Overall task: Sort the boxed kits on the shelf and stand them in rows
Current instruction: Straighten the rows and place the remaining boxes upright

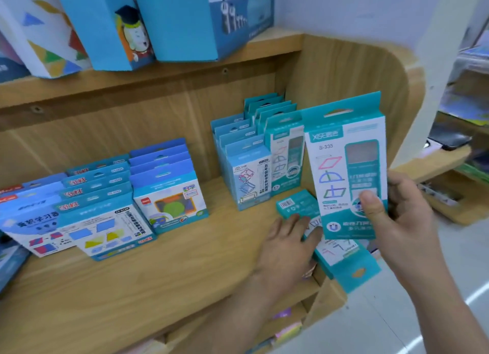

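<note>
Wooden shelf (185, 261) with a standing teal row (283, 147) at its right rear. The right hand (397, 216) grips the upright teal kit (346, 163), long axis vertical, just in front of that row. The flat kit (346, 263) lies diagonally, overhanging the front edge. The left hand (288, 237), fingers straight, rests on it and is the nearer.

Both hands, lower right of frame.
The left hand (288, 238) lies flat, fingers straight; the right hand (397, 216) is raised, thumb and curled fingers pinching a box (344, 152).
</note>
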The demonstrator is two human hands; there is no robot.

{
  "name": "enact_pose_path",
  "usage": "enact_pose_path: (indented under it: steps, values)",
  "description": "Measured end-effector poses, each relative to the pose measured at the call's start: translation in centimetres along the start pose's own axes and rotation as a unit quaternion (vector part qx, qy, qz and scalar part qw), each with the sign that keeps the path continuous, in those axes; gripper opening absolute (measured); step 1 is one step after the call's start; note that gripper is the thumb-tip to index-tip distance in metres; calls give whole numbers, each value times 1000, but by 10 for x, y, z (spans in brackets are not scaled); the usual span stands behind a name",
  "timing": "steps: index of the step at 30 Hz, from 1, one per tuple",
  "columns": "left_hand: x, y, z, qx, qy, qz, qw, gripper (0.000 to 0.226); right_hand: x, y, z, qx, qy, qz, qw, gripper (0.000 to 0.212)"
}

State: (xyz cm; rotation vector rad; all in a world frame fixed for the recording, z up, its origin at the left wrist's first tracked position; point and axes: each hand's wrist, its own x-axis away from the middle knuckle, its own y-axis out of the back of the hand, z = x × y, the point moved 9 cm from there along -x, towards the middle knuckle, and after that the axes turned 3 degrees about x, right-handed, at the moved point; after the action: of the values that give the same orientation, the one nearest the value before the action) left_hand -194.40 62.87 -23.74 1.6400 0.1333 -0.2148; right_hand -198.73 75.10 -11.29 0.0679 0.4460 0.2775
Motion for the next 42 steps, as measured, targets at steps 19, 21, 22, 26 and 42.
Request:
enact_pose_path:
  steps: [19, 21, 22, 26, 42]
  values:
    - [-47, 111, 80, 117, 251, -141, 950, 54, -7, -12, -4, 26, 6, 73, 997, 38]
    - [-47, 124, 80, 80, 251, -158, 952, 67, -2, -19, -10, 9, 0, 61, 998, 46]
    - [-49, 132, 81, 76, 239, -182, 951, 71, 0, -24, -14, -4, -3, 52, 999, 50]
    - [-55, 154, 90, 158, 173, -239, 942, 74, 3, -46, -36, 40, -29, 51, 997, 56]
    - [-61, 158, 105, 126, 195, -194, 953, 51, -17, -92, -34, 389, 86, -34, 916, 74]
